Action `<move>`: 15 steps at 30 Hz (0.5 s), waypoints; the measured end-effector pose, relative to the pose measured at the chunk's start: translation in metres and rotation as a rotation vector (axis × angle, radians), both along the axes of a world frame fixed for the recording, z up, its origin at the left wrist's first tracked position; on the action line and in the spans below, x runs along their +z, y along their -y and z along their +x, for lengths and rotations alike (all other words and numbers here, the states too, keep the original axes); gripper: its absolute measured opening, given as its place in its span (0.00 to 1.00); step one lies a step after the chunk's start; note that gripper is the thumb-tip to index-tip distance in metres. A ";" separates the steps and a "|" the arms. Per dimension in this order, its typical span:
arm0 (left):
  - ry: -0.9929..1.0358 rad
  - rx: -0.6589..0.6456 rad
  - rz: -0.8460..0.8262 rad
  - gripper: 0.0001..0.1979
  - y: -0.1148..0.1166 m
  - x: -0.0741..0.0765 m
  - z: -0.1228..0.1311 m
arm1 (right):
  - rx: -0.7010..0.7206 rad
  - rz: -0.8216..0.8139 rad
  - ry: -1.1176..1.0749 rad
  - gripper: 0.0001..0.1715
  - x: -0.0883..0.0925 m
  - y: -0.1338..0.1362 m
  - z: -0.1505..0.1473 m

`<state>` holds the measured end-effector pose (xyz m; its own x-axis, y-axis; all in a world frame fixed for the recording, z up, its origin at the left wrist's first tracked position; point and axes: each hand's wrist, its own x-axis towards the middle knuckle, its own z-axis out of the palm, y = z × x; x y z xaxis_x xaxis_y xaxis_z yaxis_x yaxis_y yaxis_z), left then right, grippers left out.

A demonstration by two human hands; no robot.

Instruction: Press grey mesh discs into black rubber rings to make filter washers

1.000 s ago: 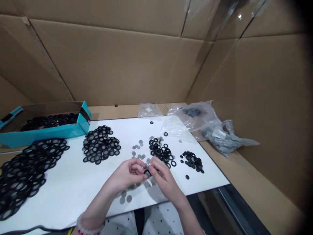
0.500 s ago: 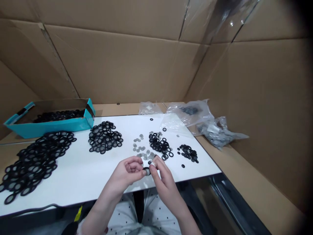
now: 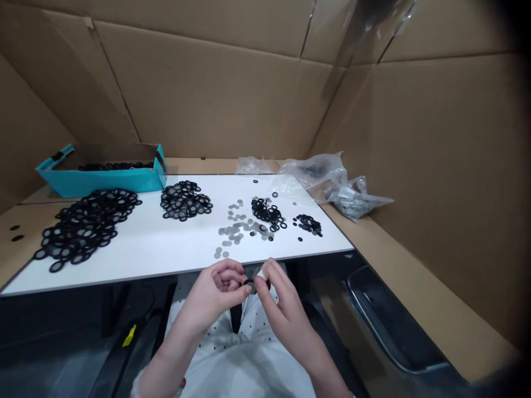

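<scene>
Over my lap, just off the table's front edge, my left hand [image 3: 219,287] pinches a black ring [image 3: 249,282] with a grey translucent middle between thumb and fingers. My right hand [image 3: 280,296] is closed beside it, thumb and forefinger on a small white piece [image 3: 261,275] whose kind I cannot make out. The hands nearly touch at the ring. Beyond them on the white table [image 3: 166,243] lie loose grey discs [image 3: 236,229], a pile of black rings [image 3: 267,214] and a smaller pile of black discs [image 3: 309,224].
To the left are two piles of black rings with grey centres, one large [image 3: 83,226] and one smaller [image 3: 186,200]. A blue-edged box [image 3: 108,181] holding more stands behind. Clear plastic bags [image 3: 352,200] lie at the back right. Cardboard walls [image 3: 207,88] enclose the table.
The table now sits farther off and higher in view, so my hands have come off its surface to over my lap. My left hand keeps the ring; the fingers have shifted slightly.
</scene>
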<state>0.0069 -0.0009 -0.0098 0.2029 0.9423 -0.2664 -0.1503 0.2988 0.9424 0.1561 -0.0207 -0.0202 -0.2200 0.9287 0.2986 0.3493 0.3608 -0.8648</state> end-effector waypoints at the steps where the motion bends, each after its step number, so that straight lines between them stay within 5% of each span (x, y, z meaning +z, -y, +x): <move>1: 0.010 0.003 -0.013 0.16 0.004 -0.002 0.000 | 0.000 0.012 0.026 0.12 -0.002 0.006 0.001; 10: -0.034 -0.110 -0.016 0.17 0.001 0.003 -0.002 | 0.040 0.060 0.203 0.12 0.003 0.008 0.007; 15: 0.073 -0.059 -0.013 0.18 0.002 0.003 -0.003 | 0.058 -0.011 0.163 0.12 0.005 0.009 0.008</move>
